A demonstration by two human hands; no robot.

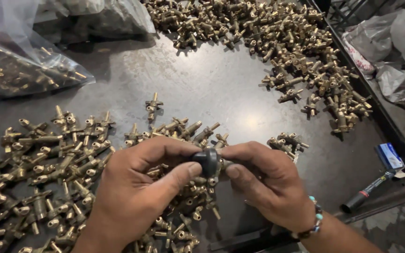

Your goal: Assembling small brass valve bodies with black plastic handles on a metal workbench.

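Head camera, over the steel bench [221,89]: my left hand [137,187] and right hand [263,180] meet at centre, thumbs and forefingers pinched tight on a black round knob [208,160] joined to a brass valve fitting [213,180], above loose brass fittings [57,154].

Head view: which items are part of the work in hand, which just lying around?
In hand:
- left hand
- right hand
- black round knob
- brass valve fittings heaped on the table

Lying about:
- clear plastic bags
- black marker pen
- small blue box
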